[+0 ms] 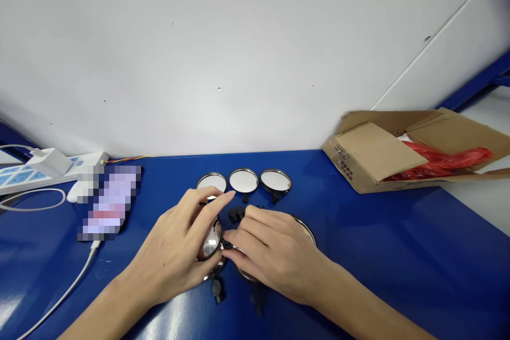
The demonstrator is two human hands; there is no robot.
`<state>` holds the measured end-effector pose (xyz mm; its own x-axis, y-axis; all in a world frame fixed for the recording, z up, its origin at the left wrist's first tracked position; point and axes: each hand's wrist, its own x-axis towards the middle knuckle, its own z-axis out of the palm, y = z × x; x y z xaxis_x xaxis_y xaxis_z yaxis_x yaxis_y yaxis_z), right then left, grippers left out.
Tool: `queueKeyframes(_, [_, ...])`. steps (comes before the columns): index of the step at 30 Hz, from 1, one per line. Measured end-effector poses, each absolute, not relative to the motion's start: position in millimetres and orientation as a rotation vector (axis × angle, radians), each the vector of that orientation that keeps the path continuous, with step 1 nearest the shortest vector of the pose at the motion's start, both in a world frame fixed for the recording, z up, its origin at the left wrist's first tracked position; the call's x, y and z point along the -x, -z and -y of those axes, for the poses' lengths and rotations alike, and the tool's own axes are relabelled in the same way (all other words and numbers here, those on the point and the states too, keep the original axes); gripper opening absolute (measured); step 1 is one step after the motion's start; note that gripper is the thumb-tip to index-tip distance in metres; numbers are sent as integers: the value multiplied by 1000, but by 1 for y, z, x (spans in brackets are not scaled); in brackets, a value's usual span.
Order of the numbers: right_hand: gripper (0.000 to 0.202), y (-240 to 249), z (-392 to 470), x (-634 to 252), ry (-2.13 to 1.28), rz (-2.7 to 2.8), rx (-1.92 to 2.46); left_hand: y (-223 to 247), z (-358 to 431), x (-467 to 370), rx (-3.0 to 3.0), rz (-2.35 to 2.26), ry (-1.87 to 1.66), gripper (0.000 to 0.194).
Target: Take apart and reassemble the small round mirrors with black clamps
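Note:
My left hand (181, 247) is wrapped round the rim of a small round mirror (211, 239) and tilts it up off the table. With thumb and fingertips, my right hand (271, 249) pinches a small black joint piece (227, 244) at that mirror's edge; whether the two are fixed together I cannot tell. Beneath my hands lie further round mirrors, mostly covered, one showing its rim (306, 229) beyond my right hand. A black connector (217, 289) stands just below the held mirror. More small black parts (236, 214) sit between my hands and the back row.
Three round mirrors (243, 180) lie in a row near the wall on the blue table (378, 255). An open cardboard box (362, 154) with a red plastic bag (442, 162) stands at right. At left are a phone (111, 202), its white cable (75, 281) and a power strip (90, 162).

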<state>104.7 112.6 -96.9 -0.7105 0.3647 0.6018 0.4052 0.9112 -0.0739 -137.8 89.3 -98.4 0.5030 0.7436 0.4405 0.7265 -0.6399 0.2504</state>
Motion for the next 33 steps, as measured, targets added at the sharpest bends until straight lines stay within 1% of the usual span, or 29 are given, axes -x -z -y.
queueKeyframes(3, [21, 96, -116, -108, 87, 2397, 588, 98, -92, 138, -2679, -1363, -863, 79])
queueKeyframes(6, [18, 97, -126, -115, 54, 2335, 716, 97, -95, 139, -2604, -1516, -895, 78])
queueKeyframes(9, [17, 101, -139, -124, 65, 2230, 869, 97, -99, 142, -2520, -1657, -923, 71])
queueKeyframes(13, [18, 108, -150, -131, 28, 2148, 1078, 99, -99, 144, -2507, -1694, -952, 62])
queueKeyframes(16, [17, 111, -152, -130, -27, 2132, 1171, 98, -98, 143, -2524, -1685, -973, 50])
queueKeyframes(20, [14, 116, -152, -126, -11, 2148, 1215, 98, -100, 144, -2513, -1685, -1030, 26])
queueKeyframes(22, [15, 119, -153, -125, 13, 2143, 1243, 99, -101, 145, -2503, -1690, -1074, 20])
queueKeyframes(29, [14, 121, -158, -125, -11, 2148, 1343, 101, -99, 146, -2431, -1667, -1161, 19])
queueKeyframes(33, [19, 121, -159, -125, -14, 2151, 1350, 97, -98, 144, -2351, -1638, -1164, 18])
